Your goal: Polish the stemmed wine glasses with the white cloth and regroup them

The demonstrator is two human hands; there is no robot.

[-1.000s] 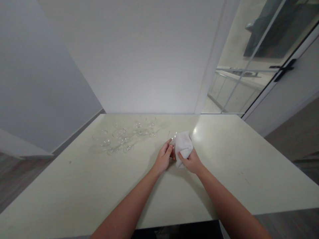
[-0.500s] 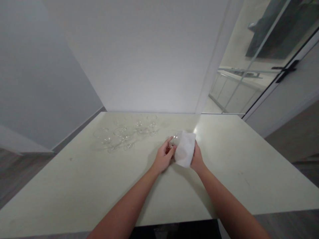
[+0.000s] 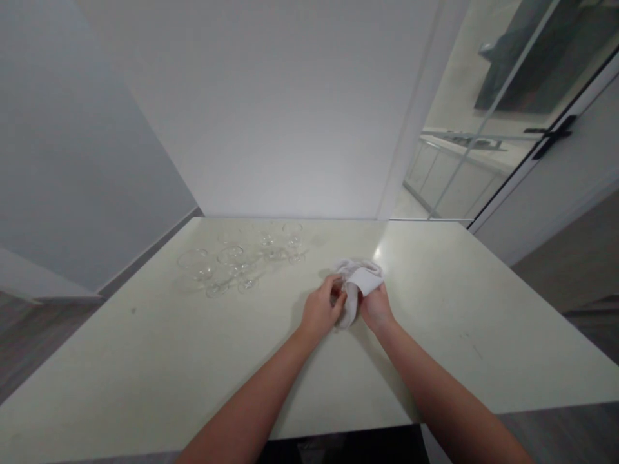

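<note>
A white cloth (image 3: 366, 278) is bunched over a clear glass above the middle of the table; the glass itself is almost wholly hidden now. My left hand (image 3: 321, 309) has its fingers curled at the left side of the bundle, on the glass. From the right and below, my right hand (image 3: 378, 310) grips the cloth, its fingers partly covered by the folds. To the left stand several clear stemmed glasses, among them a large one (image 3: 193, 259) at the left and one (image 3: 293, 236) near the back edge.
The pale table (image 3: 169, 367) spans the view, its back edge against a white panel (image 3: 271, 129). At the right is a door with a black handle (image 3: 552, 136) beside a glass pane. Wood-look floor (image 3: 29, 328) shows at the left.
The cloth, hanging flat beside the glass before, is now crumpled and folded around it, hiding the glass. My right hand has turned and come slightly lower. The other glasses have stayed put.
</note>
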